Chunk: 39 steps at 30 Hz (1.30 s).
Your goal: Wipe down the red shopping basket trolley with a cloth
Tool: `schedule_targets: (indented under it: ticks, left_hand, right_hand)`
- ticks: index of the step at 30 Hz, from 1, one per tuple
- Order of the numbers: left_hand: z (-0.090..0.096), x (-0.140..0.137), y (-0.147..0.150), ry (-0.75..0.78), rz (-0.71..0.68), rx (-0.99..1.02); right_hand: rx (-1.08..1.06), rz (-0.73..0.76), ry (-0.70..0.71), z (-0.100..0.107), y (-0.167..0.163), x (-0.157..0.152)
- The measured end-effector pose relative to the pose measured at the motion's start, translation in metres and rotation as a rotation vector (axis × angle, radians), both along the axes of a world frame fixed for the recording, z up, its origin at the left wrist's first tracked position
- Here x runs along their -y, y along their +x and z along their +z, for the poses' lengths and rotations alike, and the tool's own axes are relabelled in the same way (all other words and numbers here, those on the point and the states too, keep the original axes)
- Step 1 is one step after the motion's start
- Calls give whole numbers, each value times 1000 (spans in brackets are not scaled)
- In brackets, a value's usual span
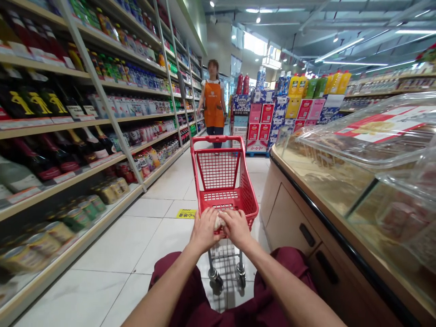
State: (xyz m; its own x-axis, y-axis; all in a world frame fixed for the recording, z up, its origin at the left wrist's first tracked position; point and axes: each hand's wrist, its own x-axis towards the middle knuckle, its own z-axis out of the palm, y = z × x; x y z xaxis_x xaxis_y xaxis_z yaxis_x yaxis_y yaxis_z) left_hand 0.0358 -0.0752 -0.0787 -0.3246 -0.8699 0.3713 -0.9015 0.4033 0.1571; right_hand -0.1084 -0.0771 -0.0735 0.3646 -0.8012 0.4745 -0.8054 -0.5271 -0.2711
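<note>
Both hands meet at the near rim of a small red shopping cart (221,196), which stands upright in front of my knees. My left hand (206,227) is closed, its fingers curled inward at the rim. Beside it, my right hand (238,227) is closed too, fingers bent toward the left ones. A small whitish, pinkish lump (220,221) shows between the two hands, gripped from both sides; its kind cannot be made out. Fingers cover much of it and part of the cart's edge.
Shelves of bottles and cans (112,116) line the left. On the right runs a wooden counter (293,213) with plastic-packed food. A person in an orange apron (214,104) stands ahead, near stacked drink boxes (260,122). A yellow floor sticker (185,213) lies left of the cart.
</note>
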Motion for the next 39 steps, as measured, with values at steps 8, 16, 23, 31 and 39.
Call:
schedule_targets:
  ticks: [8,16,23,31,39]
  left_hand:
    - [3,5,-10,4,47,38]
    - [1,10,-11,-8,58,76]
    - [5,11,-27,22,114,126]
    - [1,10,-28,-14,118,165]
    - [8,12,-35,58,140,171]
  right_hand:
    - [76,-176,-137,-15,-68,2]
    - [261,12,-104,-7,-23,0]
    - [154,-250,-150,14,-90,-3]
    - [136,-130,-166,-24,-25,2]
    - [82,-264,-97,-3,-87,-2]
